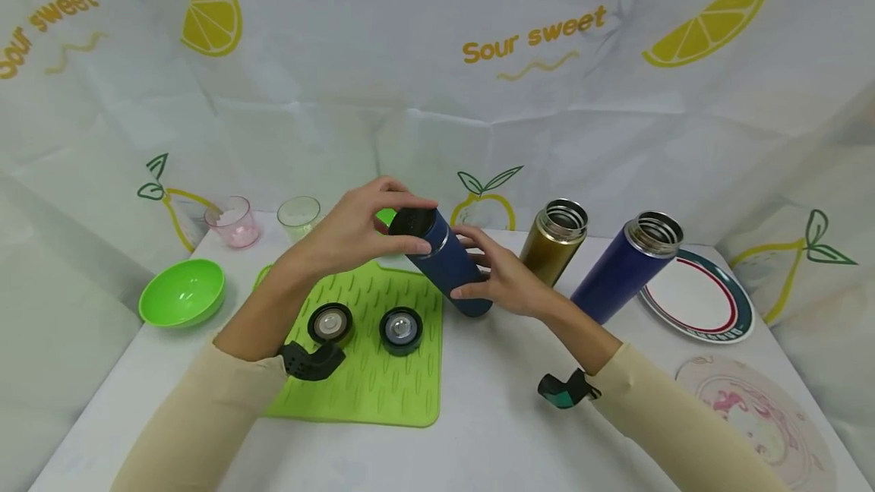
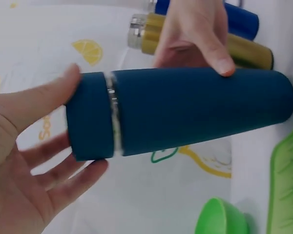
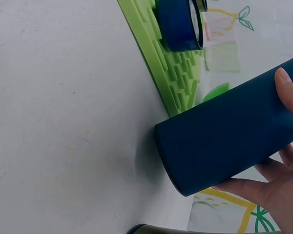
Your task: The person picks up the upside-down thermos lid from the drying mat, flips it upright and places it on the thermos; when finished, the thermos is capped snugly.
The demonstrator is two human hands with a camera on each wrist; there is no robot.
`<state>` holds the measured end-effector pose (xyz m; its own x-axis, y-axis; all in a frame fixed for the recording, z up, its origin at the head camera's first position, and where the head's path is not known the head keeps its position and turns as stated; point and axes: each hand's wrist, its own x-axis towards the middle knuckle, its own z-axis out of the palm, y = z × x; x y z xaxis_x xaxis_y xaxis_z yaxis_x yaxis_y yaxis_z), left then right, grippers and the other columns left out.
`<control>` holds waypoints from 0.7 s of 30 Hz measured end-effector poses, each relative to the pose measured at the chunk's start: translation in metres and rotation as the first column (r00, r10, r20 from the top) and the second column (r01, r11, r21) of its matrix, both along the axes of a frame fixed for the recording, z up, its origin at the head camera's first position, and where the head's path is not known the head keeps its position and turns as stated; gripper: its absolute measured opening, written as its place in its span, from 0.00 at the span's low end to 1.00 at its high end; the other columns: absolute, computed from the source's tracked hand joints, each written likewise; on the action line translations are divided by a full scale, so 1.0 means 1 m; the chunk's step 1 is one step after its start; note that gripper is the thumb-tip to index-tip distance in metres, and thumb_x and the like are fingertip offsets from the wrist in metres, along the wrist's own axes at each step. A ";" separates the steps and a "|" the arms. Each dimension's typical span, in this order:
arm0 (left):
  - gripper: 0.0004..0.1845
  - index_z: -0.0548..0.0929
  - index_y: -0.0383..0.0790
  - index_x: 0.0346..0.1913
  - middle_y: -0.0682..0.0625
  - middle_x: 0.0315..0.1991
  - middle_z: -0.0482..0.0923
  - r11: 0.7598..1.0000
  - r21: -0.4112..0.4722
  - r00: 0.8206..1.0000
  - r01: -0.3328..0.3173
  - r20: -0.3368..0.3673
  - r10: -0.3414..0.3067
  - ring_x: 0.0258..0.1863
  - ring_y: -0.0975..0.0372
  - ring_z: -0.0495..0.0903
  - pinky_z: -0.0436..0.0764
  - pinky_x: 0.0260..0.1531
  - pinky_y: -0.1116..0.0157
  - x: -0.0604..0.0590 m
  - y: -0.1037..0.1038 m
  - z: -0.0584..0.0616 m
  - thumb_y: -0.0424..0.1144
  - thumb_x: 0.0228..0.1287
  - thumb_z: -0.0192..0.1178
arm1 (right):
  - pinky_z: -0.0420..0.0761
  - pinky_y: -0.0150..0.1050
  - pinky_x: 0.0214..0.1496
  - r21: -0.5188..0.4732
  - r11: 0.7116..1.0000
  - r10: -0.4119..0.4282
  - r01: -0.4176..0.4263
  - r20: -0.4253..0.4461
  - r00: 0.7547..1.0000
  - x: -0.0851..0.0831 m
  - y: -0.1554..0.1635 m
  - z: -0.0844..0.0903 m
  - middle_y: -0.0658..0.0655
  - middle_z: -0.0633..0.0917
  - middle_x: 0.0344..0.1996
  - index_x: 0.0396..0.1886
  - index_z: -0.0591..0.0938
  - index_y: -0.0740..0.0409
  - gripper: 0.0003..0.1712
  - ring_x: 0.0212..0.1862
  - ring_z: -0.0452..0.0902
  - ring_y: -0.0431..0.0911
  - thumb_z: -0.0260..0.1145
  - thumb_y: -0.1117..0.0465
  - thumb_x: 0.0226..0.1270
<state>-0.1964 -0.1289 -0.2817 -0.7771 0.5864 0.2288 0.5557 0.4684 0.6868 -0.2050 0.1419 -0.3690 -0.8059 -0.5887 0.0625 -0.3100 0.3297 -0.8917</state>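
A dark blue thermos flask is tilted between both hands, its lid fitted on top above a silver ring. My left hand grips the lid from above, thumb on one side and fingers on the other. Lower down, my right hand holds the flask's body, thumb and fingers on either side. The base is close to the table; whether it touches is unclear. To the right stand a gold flask and a brighter blue flask, both uncapped. Two loose lids, one beside another, lie on the green mat.
The green ridged mat lies left of centre. A green bowl, a pink glass and a clear glass stand at the left. At the right are a dark-rimmed plate and a pink-patterned plate.
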 end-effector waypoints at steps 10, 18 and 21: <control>0.33 0.79 0.51 0.69 0.46 0.70 0.69 0.993 -0.109 0.999 0.035 -0.011 -0.037 0.69 0.52 0.72 0.83 0.58 0.51 0.005 0.001 0.014 0.43 0.59 0.75 | 0.72 0.66 0.72 0.012 1.000 0.003 -0.002 -0.023 1.000 0.002 0.000 0.000 0.62 0.62 0.79 0.81 0.56 0.50 0.54 0.76 0.64 0.67 0.76 0.68 0.60; 0.28 0.85 0.49 0.61 0.46 0.62 0.76 0.991 -0.109 0.996 0.075 -0.046 -0.081 0.62 0.53 0.76 0.85 0.54 0.53 0.004 0.004 0.016 0.32 0.55 0.76 | 0.71 0.66 0.73 0.015 1.000 0.003 -0.003 -0.012 1.000 0.000 0.000 -0.001 0.62 0.64 0.78 0.81 0.56 0.48 0.54 0.77 0.63 0.66 0.75 0.69 0.61; 0.32 0.83 0.49 0.64 0.45 0.68 0.72 0.990 -0.100 0.994 0.100 -0.031 -0.104 0.68 0.51 0.72 0.82 0.59 0.48 0.004 0.003 0.016 0.31 0.55 0.76 | 0.71 0.66 0.73 0.015 1.000 0.000 0.000 -0.008 1.000 0.001 0.000 -0.001 0.61 0.63 0.78 0.80 0.56 0.48 0.53 0.77 0.62 0.66 0.75 0.69 0.61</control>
